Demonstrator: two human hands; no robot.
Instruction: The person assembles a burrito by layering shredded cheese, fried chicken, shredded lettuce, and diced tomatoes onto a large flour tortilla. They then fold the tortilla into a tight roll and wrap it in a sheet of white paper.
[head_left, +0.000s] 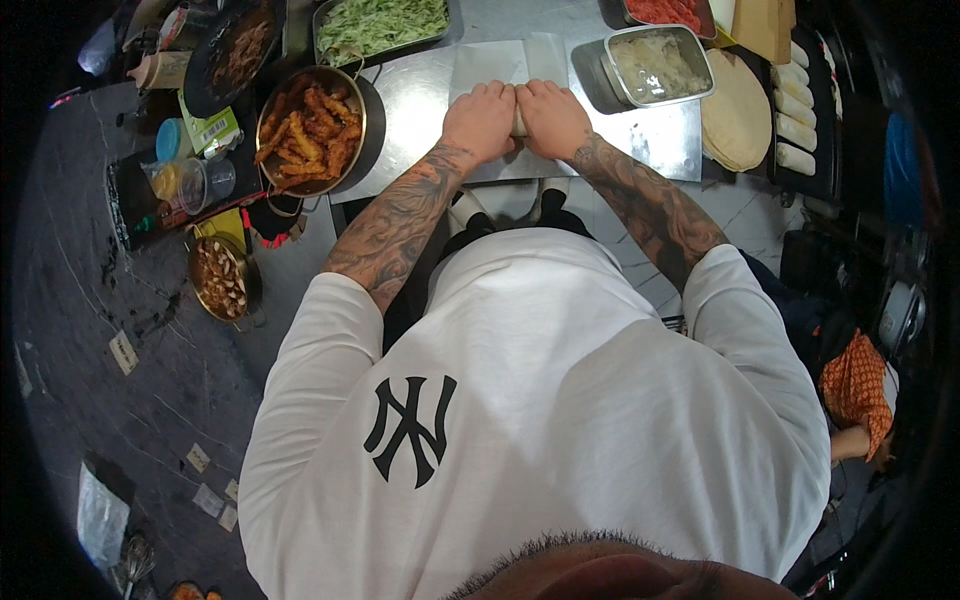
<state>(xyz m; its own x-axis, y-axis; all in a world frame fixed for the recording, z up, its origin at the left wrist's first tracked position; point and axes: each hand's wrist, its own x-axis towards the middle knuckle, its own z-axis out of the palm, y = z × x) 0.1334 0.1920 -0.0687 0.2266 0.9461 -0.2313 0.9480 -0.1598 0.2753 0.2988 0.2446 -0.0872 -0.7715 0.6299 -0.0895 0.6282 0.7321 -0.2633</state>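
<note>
My left hand (pixel 480 122) and my right hand (pixel 555 120) meet side by side over the steel worktop (pixel 415 120). Both have their fingers curled round a pale roll, apparently a rolled tortilla wrap (pixel 519 124). Only a short stretch of the wrap shows between them; my hands cover the rest. Just beyond my fingers lies white paper (pixel 490 66) on the steel. To the right of the hands stands a metal tray of pale sliced food (pixel 657 68), possibly onion. A stack of flat tortillas (pixel 737 112) sits farther right.
Left of my forearm is a pan of fried strips (pixel 312 138). Behind it stand a shredded lettuce tray (pixel 380 28) and a dark pan (pixel 236 55). Several rolled wraps (pixel 796 112) line a dark surface at right. Another person's orange sleeve (pixel 856 388) shows lower right.
</note>
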